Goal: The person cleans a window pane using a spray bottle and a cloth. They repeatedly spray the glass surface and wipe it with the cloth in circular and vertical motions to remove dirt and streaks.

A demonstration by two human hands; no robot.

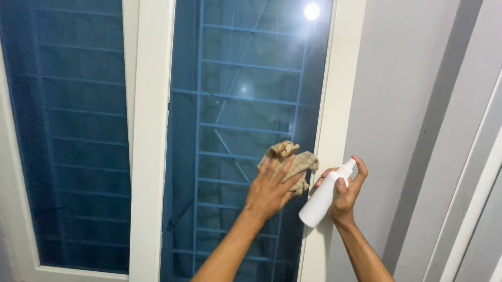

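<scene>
My left hand presses a beige checked cloth flat against the glass of the right window pane, near its right edge. My right hand grips a small white spray bottle, tilted with its nozzle up and a finger over the top, just in front of the white frame post. The two hands are close together, the bottle just right of the cloth.
A second glass pane lies to the left, split off by a white mullion. Blue metal bars show behind the glass, and a round light reflects at the top. A grey wall and white trim stand to the right.
</scene>
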